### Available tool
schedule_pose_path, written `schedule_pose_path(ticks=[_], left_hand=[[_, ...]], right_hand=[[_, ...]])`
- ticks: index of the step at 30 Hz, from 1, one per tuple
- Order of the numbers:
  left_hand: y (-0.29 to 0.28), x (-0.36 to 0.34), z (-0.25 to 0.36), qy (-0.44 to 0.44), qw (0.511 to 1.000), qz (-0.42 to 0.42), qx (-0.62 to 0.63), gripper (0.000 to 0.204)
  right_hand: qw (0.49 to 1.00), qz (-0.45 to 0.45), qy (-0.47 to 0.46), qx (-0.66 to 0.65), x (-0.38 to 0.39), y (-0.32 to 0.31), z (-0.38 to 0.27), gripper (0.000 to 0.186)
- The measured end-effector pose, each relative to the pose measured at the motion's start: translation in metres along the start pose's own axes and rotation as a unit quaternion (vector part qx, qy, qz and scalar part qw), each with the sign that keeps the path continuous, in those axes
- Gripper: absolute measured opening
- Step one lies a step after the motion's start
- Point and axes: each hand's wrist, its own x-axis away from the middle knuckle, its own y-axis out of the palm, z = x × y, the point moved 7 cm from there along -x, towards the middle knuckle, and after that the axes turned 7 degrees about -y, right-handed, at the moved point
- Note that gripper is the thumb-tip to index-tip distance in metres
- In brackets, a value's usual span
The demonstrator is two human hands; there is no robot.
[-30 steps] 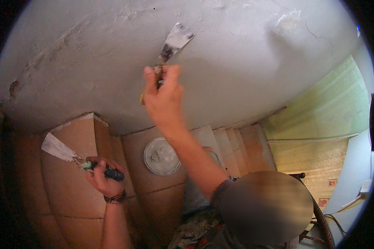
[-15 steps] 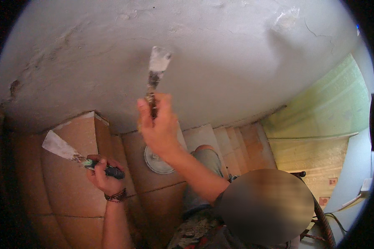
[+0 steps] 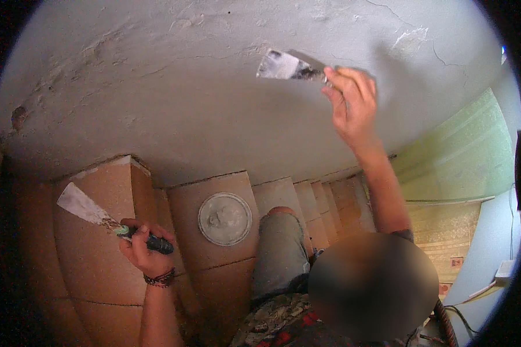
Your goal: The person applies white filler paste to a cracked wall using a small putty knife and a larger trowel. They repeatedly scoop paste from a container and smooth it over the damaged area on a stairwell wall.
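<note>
The right hand (image 3: 352, 107) is high up, above the round grey tub (image 3: 224, 218) and off to the right of it. Its fingers (image 3: 353, 81) are curled tight around the handle of a scraper (image 3: 283, 65). The flat blade points left and lies against the grey wall (image 3: 173, 104). The blade has pale paste on it. It looks like the paste is being spread smooth on the wall.

The left hand (image 3: 145, 248) is low down, left of the tub and a bit below it. Its fingers are closed in a fist around the dark handle of a second scraper (image 3: 87, 207). That blade is wide and pale and points up and to the left, away from the tub. It touches nothing. It seems to be held ready, maybe to carry more paste.

The tub sits on a brown step (image 3: 98, 254). A bent knee (image 3: 281, 243) in grey cloth is just right of the tub. A dark band (image 3: 159, 279) is on the left wrist.

Far up and right of the tub, the wall has a rough white patch (image 3: 411, 40) with thin cracks near it. Up and left of the tub the wall looks bumpy and chipped.

A good next stroke would need the blade held almost flat and pressed evenly, so no ridges are left. The rough spots would need more paste.
</note>
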Motion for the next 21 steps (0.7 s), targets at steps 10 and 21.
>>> schedule_pose_path(ticks=[10,21], left_hand=[[-0.002,-0.001,0.003,0.032,0.999,-0.042,-0.006,0.012],[0.005,0.004,0.002,0.025,0.999,-0.035,-0.030,0.012]], right_hand=[[0.995,-0.031,-0.032,0.092,-0.033,-0.014,0.019,0.033],[0.988,0.024,0.138,-0.062,-0.009,-0.011,-0.019,0.025]])
